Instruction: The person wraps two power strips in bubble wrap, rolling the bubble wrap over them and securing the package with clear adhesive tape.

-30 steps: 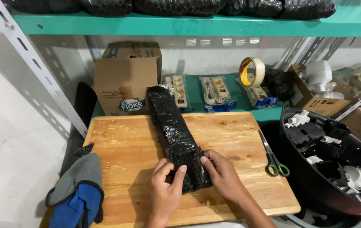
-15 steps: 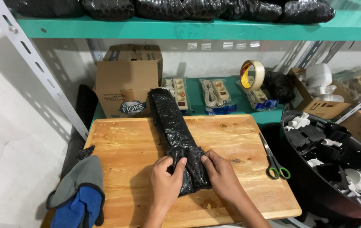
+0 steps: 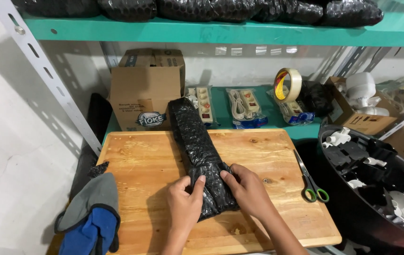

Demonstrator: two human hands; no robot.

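Both my hands press the near end of a long black bubble-wrapped bundle (image 3: 201, 153) lying diagonally on the wooden board (image 3: 268, 156); left hand (image 3: 184, 204) and right hand (image 3: 248, 190) pinch loose wrap flat, probably to fold it shut. Scissors (image 3: 311, 181) lie right, tape roll (image 3: 288, 84) behind, within reach.

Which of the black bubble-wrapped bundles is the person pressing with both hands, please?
The long bundle lying on the wooden board, under the left hand and right hand; the other bundles sit untouched on the upper shelf.
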